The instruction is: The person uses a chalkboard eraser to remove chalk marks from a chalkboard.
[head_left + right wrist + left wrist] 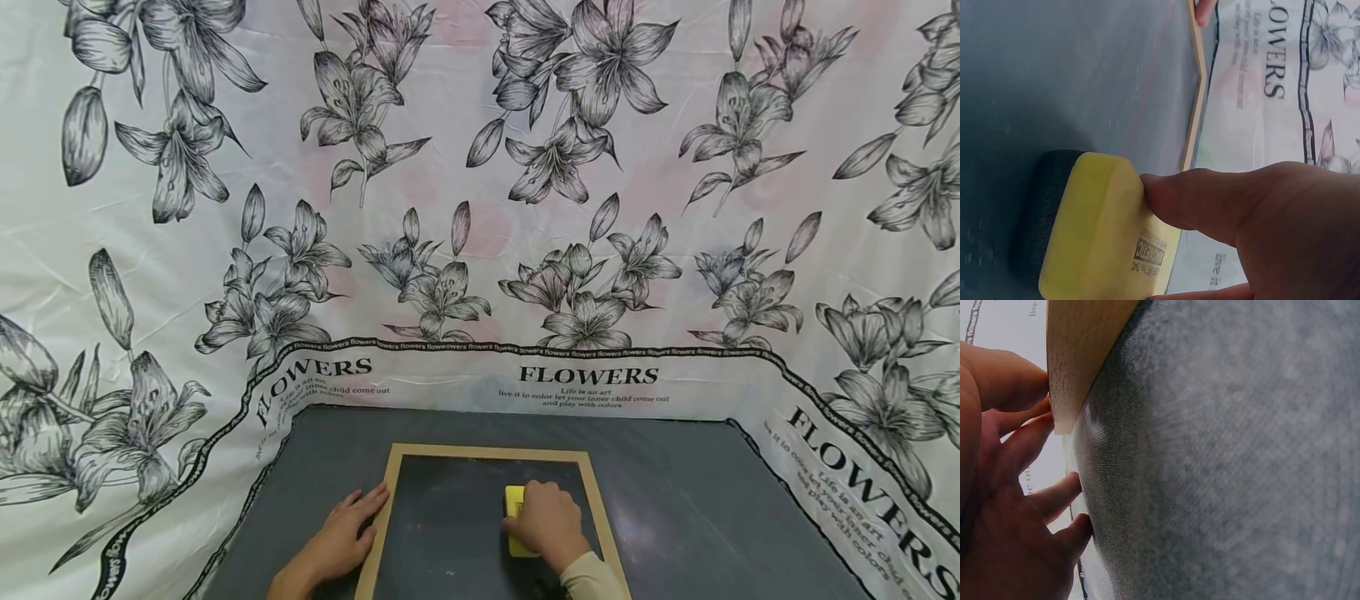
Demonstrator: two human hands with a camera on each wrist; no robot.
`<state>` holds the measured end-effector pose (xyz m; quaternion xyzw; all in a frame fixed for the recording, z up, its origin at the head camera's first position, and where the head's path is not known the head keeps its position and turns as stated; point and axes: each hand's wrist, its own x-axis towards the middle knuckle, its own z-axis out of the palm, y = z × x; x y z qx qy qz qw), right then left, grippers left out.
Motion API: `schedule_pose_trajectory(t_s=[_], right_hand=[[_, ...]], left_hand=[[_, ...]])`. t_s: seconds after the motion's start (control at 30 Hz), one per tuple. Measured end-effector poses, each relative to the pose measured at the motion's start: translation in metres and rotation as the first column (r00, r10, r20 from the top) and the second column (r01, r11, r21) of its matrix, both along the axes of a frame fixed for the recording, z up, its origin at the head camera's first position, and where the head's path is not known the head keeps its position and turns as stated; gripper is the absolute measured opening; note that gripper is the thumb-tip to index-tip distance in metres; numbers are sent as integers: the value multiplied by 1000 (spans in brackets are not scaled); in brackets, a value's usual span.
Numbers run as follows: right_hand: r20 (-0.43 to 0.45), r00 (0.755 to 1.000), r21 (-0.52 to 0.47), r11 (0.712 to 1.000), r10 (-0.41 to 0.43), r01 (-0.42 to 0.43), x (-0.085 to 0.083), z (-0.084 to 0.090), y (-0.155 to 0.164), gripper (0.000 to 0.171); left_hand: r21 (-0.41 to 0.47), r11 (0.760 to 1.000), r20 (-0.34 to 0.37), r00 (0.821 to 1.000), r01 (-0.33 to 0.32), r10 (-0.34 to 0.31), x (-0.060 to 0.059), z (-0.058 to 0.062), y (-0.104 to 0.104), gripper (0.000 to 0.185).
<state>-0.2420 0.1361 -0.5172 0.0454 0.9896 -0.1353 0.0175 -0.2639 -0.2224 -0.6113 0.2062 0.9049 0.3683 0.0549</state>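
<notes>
A blackboard (450, 525) in a light wooden frame (491, 452) lies on the grey surface. My right hand (551, 521) grips a yellow magnetic board eraser (514, 497) over the right half of the board. In the right wrist view, the thumb presses the side of the eraser (1094, 215), and its dark felt faces the board. My left hand (337, 537) rests at the frame's left side with its fingers extended. The left wrist view shows fingertips touching the wooden edge (1079, 356), while other fingers reach down to the grey cloth.
Grey tabletop (697, 500) extends on both sides of the board. A white curtain (450, 375) printed with black lilies and the word FLOWERS rises behind the table and along its left and right sides. Faint pale specks and streaks show on the blackboard.
</notes>
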Motion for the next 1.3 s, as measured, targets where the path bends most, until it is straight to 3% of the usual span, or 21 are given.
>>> schedule_pose_trajectory(t_s=[0.37,1.3], right_hand=[[-14,1000,35,999,-1,1,5,2,32,48],[104,985,23,990,-140,138,4,4,82,54]], left_hand=[[-19,1000,-16,1000,-10,10,-2,-4,0,59],[5,1000,2,1000,2,-2,-6,-9,-3,60]])
